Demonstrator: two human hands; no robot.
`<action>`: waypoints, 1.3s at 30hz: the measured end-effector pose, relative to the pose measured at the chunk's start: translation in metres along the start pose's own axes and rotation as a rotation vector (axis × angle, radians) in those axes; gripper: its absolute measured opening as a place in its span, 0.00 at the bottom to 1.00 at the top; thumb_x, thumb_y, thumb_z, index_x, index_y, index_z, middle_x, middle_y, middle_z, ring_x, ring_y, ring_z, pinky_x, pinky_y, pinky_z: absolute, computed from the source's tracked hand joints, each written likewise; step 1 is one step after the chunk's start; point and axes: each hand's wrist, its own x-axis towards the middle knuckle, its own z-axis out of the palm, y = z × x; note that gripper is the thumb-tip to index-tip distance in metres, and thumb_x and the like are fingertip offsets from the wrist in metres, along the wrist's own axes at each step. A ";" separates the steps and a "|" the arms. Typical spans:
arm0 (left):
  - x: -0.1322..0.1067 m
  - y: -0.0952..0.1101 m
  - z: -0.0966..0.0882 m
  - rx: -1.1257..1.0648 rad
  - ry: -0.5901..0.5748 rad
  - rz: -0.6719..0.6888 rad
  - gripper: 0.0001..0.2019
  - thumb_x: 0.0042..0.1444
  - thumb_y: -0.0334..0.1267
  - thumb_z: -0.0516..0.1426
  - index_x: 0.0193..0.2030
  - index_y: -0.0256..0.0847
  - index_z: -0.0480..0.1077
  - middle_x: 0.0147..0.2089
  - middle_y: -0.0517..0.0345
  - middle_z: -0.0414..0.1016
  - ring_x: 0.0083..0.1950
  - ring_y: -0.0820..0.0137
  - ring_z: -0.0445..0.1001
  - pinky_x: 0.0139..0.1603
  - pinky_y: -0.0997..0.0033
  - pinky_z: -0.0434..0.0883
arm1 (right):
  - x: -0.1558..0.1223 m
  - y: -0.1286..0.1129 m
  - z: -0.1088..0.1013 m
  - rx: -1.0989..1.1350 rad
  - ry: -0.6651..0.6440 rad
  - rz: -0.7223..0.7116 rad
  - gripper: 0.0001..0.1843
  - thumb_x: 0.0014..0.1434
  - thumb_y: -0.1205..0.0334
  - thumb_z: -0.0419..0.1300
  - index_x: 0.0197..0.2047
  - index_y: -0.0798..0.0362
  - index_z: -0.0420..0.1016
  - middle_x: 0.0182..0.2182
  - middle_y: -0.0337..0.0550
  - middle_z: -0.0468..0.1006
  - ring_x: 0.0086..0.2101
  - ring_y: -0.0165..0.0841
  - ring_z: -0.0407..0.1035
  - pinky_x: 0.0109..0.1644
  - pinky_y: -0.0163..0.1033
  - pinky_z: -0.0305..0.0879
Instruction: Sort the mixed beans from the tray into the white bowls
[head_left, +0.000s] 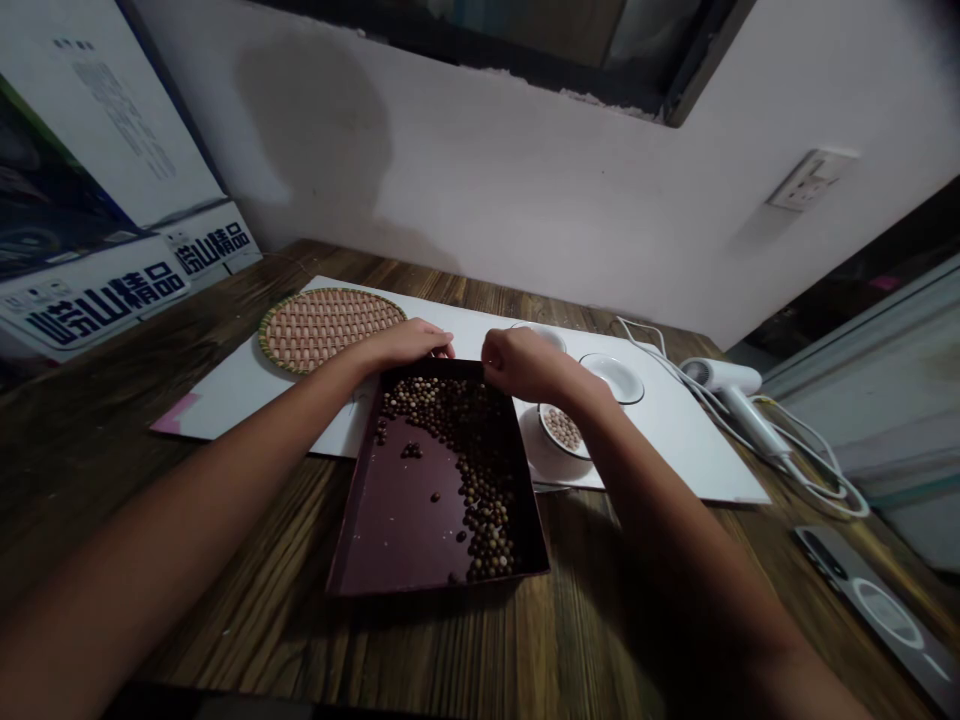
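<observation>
A dark maroon rectangular tray (401, 515) lies on the wooden table, its far end resting on the edge of a white board. Several small round brown and tan beads (484, 490) fill its far and right sides, with a few strays on the bare bottom. My left hand (405, 343) and my right hand (521, 365) both curl over the tray's far rim, fingers pointing toward each other. A small white bowl of pale beads (562, 428) sits just beyond my right wrist.
A round woven mat (330, 330) and a shallow white dish (611, 378) lie on the white board (247, 405), with a partly hidden white bowl (544, 335) behind my right hand. A white hair dryer (731, 390) and its cord lie to the right.
</observation>
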 end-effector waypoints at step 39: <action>-0.001 0.002 0.001 -0.032 0.000 -0.009 0.18 0.59 0.50 0.58 0.34 0.38 0.81 0.33 0.50 0.79 0.36 0.63 0.71 0.43 0.62 0.64 | 0.023 -0.019 0.043 -0.043 -0.301 -0.020 0.10 0.67 0.63 0.60 0.45 0.53 0.83 0.42 0.49 0.85 0.37 0.34 0.76 0.40 0.35 0.64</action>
